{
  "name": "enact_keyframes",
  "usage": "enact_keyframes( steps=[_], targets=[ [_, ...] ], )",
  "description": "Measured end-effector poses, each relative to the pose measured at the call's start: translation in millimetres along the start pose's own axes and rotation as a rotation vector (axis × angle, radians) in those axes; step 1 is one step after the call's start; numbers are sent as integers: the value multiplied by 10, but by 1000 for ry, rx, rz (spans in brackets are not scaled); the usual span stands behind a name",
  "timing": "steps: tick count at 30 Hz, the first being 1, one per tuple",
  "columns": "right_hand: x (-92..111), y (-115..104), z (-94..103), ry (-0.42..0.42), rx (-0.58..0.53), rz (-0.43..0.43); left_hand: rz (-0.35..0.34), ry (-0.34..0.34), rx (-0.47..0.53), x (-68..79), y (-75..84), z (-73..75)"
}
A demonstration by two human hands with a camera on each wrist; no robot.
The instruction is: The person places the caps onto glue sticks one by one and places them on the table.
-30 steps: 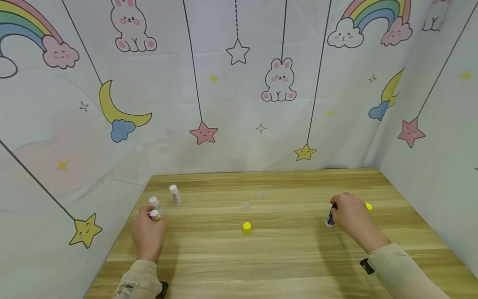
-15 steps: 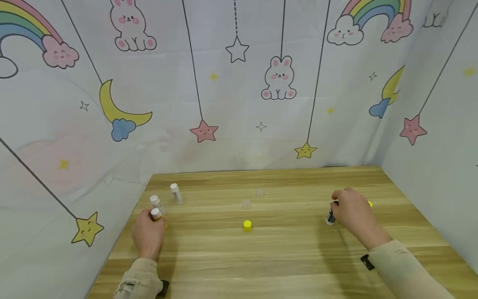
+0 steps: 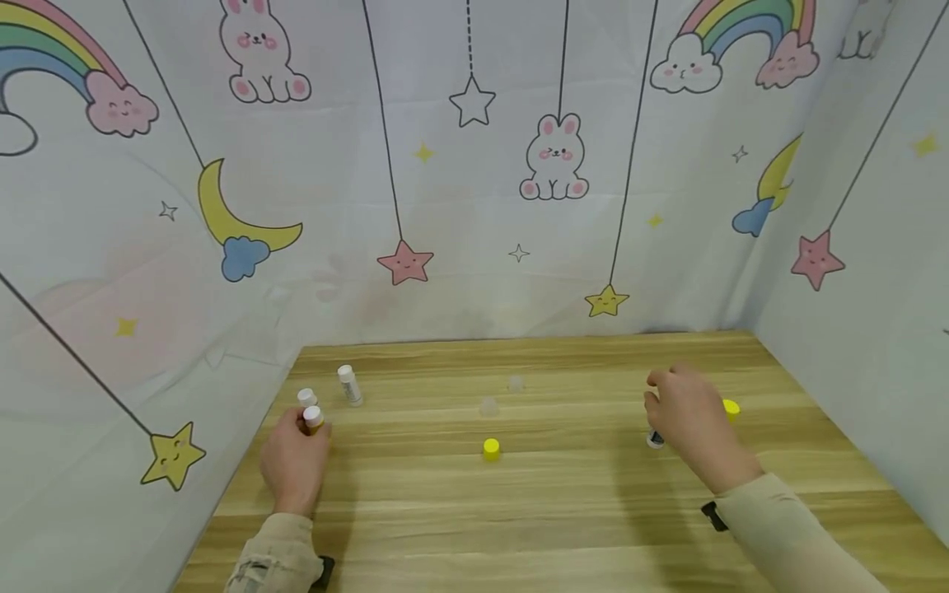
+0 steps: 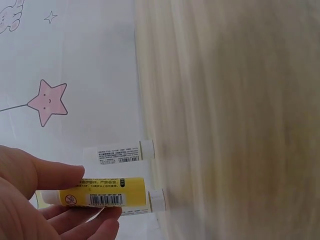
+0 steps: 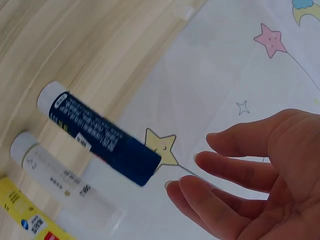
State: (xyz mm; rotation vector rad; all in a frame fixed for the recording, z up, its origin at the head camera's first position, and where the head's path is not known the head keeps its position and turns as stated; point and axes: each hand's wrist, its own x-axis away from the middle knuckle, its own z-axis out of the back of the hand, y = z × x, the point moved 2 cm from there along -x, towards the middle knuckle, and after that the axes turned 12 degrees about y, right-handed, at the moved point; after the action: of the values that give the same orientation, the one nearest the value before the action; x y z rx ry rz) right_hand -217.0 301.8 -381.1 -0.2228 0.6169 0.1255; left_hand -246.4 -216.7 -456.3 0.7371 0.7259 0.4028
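Observation:
My left hand (image 3: 295, 461) pinches a yellow glue stick (image 4: 105, 192) between thumb and fingers, its white end up. Just behind it a white glue stick (image 3: 306, 399) is partly hidden; another white glue stick (image 3: 349, 385) stands farther back. On the right, a dark blue glue stick (image 5: 105, 135) stands upright on its white base. My right hand (image 3: 689, 424) is beside and above it with fingers parted and gently bent, holding nothing. In the right wrist view, a gap shows between fingertips and stick. Beside the blue one are a whitish translucent glue stick (image 5: 70, 180) and a yellow glue stick (image 5: 30, 212).
A small yellow cap (image 3: 492, 450) sits mid-table, with two translucent caps (image 3: 488, 407) behind it. The wooden table (image 3: 474, 527) ends at a printed cloth backdrop (image 3: 460, 206), which also rises along both sides.
My right hand has let go of the dark blue glue stick and its fingers have moved up off it. My left hand has shifted the yellow glue stick slightly upward in the view.

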Motion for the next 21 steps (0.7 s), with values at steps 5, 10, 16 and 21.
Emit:
enact_keyframes(
  steps=[5, 10, 16, 21],
  targets=[
    [-18, -123, -110, -9, -9, 20, -44, 15, 18, 16, 105, 10],
    [-31, -244, -243, -32, -14, 28, -88, 38, 32, 12, 229, 10],
    [-25, -402, -389, -112, 0, 22, -115, 47, 39, 21, 316, 2],
    [-5, -510, -509, -149, 8, 6, -128, 58, 44, 45, 368, -2]
  ],
)
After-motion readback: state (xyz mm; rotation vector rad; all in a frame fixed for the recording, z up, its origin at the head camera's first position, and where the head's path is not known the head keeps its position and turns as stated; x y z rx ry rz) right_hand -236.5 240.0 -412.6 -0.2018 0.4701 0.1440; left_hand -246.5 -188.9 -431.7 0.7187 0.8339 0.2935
